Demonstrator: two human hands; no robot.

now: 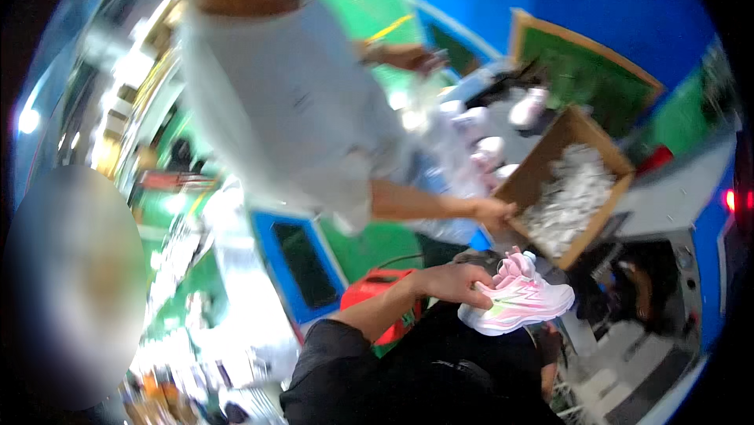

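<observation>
Left hand (pixel 455 282): fingers curled over the heel end of a pink and white sneaker (pixel 520 299), gripping it.
Right hand: out of sight; finger state could not be told.
Sneaker: held below a cardboard box (pixel 550 159) of white paper wads.
Co-worker: hand (pixel 493 210) on the box's near corner.

We wear a black long-sleeved top; its sleeve (pixel 330 350) is pushed up above the elbow in soft folds, leaving the forearm bare down to the hand (pixel 455 282). The cloth is plain and dark, without marks we can make out. Our other arm is out of sight.
</observation>
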